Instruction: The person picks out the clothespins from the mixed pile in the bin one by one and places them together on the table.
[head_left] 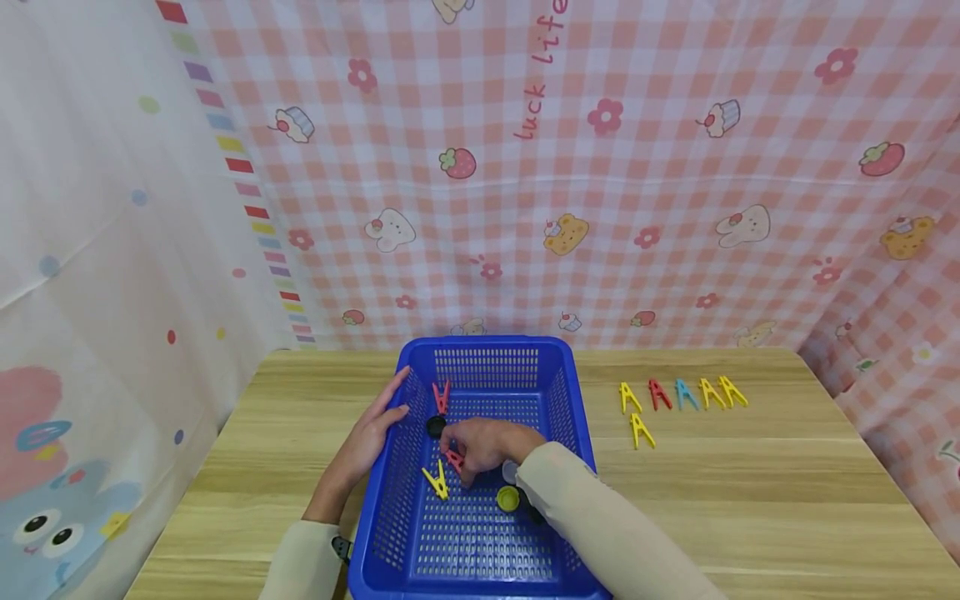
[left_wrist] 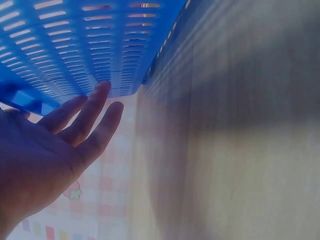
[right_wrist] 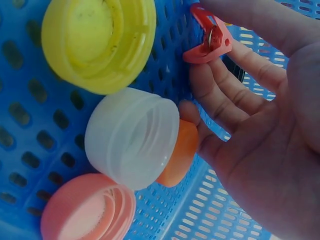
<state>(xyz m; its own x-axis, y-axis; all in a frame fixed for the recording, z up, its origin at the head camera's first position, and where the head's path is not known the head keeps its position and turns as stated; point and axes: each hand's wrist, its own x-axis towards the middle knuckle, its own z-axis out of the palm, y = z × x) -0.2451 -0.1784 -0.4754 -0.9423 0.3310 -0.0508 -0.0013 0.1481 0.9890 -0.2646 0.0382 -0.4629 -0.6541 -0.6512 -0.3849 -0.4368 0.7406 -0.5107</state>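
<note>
A blue plastic basket (head_left: 382, 500) with slotted walls stands on the wooden table. Inside it, my right hand (head_left: 483, 442) pinches a red clothespin (right_wrist: 212, 37) between thumb and fingers. My left hand (head_left: 367, 437) rests against the basket's left wall, its fingers extended along the outside and rim. Near the right hand lie a yellow clothespin (head_left: 438, 482), a second red clothespin (head_left: 442, 397) and a black cap (head_left: 436, 427). The right wrist view shows a yellow bottle cap (right_wrist: 97, 45), a translucent white cap (right_wrist: 132, 140), an orange cap (right_wrist: 181, 155) and a pink cap (right_wrist: 90, 210) beside that hand.
To the right of the basket, several clothespins lie on the table (head_left: 720, 483): a row with a red clothespin (head_left: 660, 394) and a blue clothespin (head_left: 686, 394) among yellow ones, plus a yellow clothespin (head_left: 641, 431) below. A checked curtain (head_left: 525, 192) hangs behind.
</note>
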